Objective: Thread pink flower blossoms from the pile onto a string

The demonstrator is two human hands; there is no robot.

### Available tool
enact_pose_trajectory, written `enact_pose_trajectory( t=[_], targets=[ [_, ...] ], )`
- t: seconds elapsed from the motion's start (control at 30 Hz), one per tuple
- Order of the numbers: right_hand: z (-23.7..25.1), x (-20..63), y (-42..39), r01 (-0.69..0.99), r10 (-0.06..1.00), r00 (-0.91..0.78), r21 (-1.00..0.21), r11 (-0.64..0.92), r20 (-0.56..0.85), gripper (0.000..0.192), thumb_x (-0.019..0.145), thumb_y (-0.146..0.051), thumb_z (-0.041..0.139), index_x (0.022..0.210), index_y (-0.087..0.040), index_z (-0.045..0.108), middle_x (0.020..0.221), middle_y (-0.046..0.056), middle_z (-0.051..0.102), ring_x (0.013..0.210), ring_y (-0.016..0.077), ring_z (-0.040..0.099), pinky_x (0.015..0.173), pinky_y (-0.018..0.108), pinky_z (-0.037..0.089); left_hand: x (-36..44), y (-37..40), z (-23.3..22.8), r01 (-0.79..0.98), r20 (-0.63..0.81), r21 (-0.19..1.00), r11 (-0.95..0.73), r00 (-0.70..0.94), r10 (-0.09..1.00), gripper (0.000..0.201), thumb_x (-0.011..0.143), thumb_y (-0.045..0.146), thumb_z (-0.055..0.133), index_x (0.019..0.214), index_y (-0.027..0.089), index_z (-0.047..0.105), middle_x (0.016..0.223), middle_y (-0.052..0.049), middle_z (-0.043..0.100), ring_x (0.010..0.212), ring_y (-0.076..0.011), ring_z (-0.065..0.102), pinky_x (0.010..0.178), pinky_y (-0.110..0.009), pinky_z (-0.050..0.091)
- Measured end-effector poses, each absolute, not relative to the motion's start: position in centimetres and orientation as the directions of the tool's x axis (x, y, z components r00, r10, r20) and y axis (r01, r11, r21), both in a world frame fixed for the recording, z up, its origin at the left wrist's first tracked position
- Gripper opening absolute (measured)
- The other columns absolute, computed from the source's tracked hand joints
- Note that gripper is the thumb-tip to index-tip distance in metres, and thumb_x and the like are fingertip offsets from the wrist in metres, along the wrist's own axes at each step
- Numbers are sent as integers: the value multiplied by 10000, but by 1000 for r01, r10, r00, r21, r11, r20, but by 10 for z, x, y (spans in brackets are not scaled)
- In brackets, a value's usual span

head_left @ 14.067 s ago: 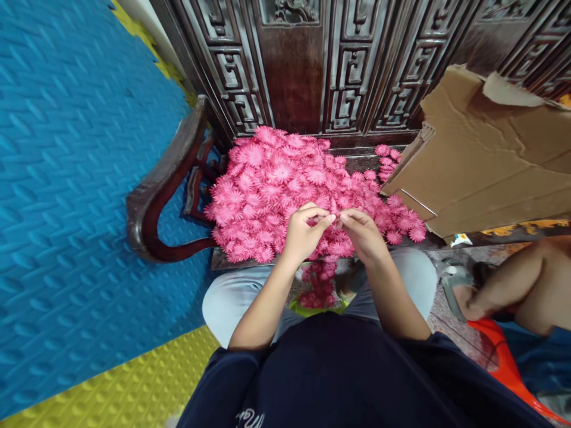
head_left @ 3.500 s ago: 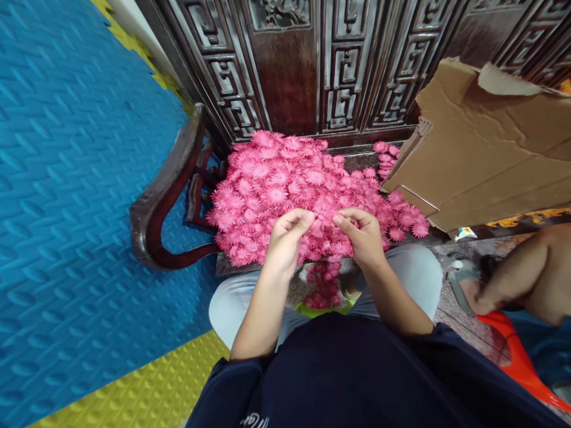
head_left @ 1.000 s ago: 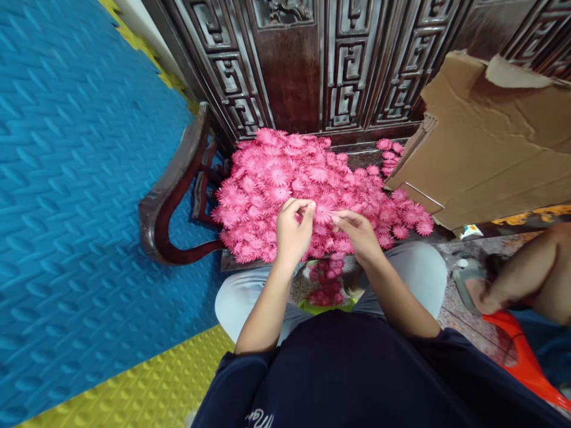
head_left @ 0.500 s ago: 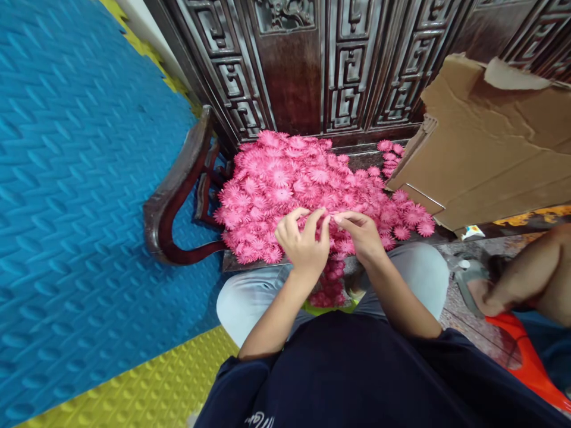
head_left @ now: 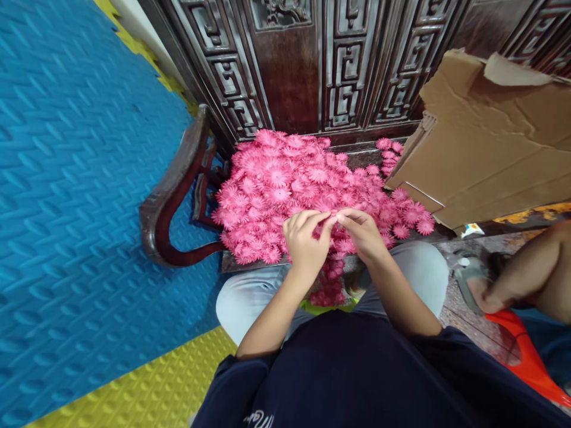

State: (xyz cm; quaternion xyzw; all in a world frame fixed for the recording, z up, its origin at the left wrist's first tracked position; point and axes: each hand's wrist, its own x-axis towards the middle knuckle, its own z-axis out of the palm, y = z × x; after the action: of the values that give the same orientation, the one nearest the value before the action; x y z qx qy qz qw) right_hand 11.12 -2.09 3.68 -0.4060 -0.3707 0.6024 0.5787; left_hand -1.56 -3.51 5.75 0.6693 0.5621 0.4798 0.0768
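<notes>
My left hand (head_left: 307, 241) and my right hand (head_left: 363, 236) meet fingertip to fingertip over the front of a heap of pink artificial flowers (head_left: 276, 178). Thumb and forefinger of each hand pinch a small pink piece (head_left: 333, 213). The fingers cover most of it, so its exact form is hard to make out. The flowers, with narrow spiky petals, lie piled on a dark wooden bench (head_left: 250, 265). Below my hands, between my knees, more pink flowers (head_left: 329, 292) sit in something yellow-green (head_left: 316, 308), partly hidden by my shirt.
The bench has a curved wooden armrest (head_left: 156, 220) at left and a carved back (head_left: 292, 77). A large cardboard piece (head_left: 486, 142) stands at right, beside loose flowers. Another person's leg (head_left: 526, 273) and a red-orange plastic object (head_left: 530, 356) are at lower right. Blue matting (head_left: 75, 208) covers the left.
My left hand's fingers have drawn closer together and shifted slightly right, meeting the right fingertips at the pink piece. The view has moved slightly; the flower heap looks the same.
</notes>
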Motion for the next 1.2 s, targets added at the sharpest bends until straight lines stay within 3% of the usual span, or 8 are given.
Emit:
enact_pose_trajectory(
  t=[0.13,0.27,0.83,1.1,1.2],
  targets=[
    [38,115,-21,-389,998,-52,-920,-42,-24,71,635,-287,773,678,-254,728,705,-40,658,698,91,553,739,244,427,-19,-31,59,277,317,917,-285,-75,946,110,756,299,691,763,193,722,800,-24,719,775,-137,647,772,-290,464],
    [38,115,-20,-427,995,-88,-901,-72,-37,118,587,-308,807,671,-272,732,702,-45,650,705,89,556,720,242,421,-21,-29,62,85,237,969,-233,-38,971,78,717,267,723,727,190,715,761,-14,712,729,-117,650,716,-248,493],
    [45,112,-21,-362,994,-106,-930,-62,-26,60,621,-219,777,647,-257,739,648,-45,611,643,61,546,664,219,424,-25,-29,64,170,282,947,-272,-35,959,76,766,216,649,717,165,678,739,-30,693,729,-128,642,710,-251,502],
    [44,111,-21,-396,996,-71,-914,-84,-61,108,568,-273,811,644,-276,734,676,-44,652,672,80,561,700,239,444,-20,-33,64,122,233,968,-219,-116,965,84,757,252,669,732,172,663,708,5,671,677,-101,601,688,-224,485],
    [44,111,-21,-382,996,-78,-921,-79,-53,114,563,-296,813,642,-273,734,671,-41,647,671,83,557,687,238,444,-22,-35,66,152,250,960,-237,-75,965,103,771,269,656,736,173,662,730,-1,678,703,-109,612,710,-231,483]
  ],
)
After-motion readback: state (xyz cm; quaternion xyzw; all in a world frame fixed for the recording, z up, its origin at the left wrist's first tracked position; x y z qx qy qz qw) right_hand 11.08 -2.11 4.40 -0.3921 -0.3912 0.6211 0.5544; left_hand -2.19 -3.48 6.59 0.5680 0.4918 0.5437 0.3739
